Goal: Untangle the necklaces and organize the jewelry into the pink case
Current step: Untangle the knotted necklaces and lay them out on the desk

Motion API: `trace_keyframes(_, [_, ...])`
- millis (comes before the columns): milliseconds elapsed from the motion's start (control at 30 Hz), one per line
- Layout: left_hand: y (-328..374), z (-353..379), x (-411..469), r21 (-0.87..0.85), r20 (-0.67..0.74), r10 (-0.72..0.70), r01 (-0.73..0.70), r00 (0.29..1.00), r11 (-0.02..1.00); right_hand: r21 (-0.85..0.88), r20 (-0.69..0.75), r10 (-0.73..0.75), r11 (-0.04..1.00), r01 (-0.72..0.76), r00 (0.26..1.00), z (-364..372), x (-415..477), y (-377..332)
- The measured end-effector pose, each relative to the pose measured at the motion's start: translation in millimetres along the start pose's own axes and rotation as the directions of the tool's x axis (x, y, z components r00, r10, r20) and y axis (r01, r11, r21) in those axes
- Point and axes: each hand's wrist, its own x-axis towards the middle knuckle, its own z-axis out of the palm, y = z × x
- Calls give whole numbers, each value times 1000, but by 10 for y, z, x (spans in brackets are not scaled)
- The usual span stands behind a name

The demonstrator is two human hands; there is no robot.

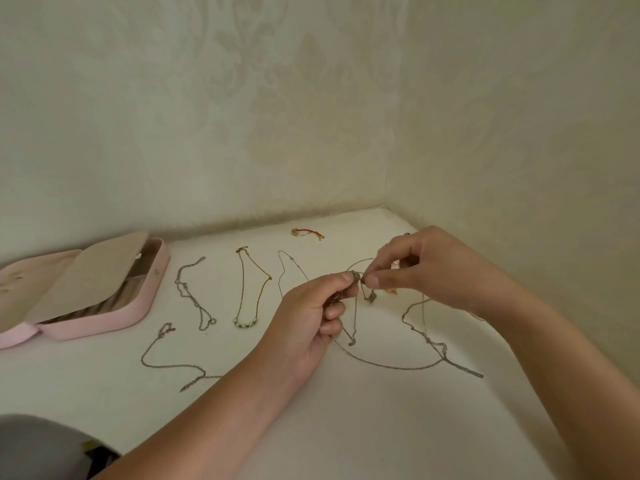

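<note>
My left hand point(311, 320) pinches a knot of thin silver chains point(388, 364) just above the white surface, and my right hand point(426, 268) pinches the same tangle from the other side. Loops of chain trail down and to the right onto the surface. The pink case point(138, 306) lies open at the far left, a beige flap folded over its inside. Laid out between case and hands are a silver chain point(192, 296), a gold necklace with pearls point(249, 292) and a fine chain point(287, 268).
A red cord bracelet point(308, 233) lies near the back wall. Another silver chain point(166, 362) sprawls at the front left. Patterned walls close in the surface at the back and right. A grey object point(41, 445) sits at the bottom left corner.
</note>
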Motion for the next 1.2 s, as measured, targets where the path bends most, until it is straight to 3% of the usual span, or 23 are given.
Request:
trace_keyframes(167, [-69,3,-29,233,-63,163,-144,985,962,-48,-90,28,998,-32,996,89,8,40])
trace_keyframes(533, [-96,7,-58,475,-53,437,-362,898,802,-154,-261,9,987,-51,965,317,-26,-28])
trace_keyframes(667, [-110,-7,-29,483,-60,447,-366,892,795,-258,-316,-11,963,-74,949,407,-28,-63])
trace_keyframes(900, [-113,-21,-4,495,-69,404,-320,912,808,-73,-275,61,994,-84,960,351,1,-35])
trace_keyframes(1200, [-93,-13,-36,474,-50,389,-321,920,820,-113,-276,30,992,-63,961,330,-9,-13])
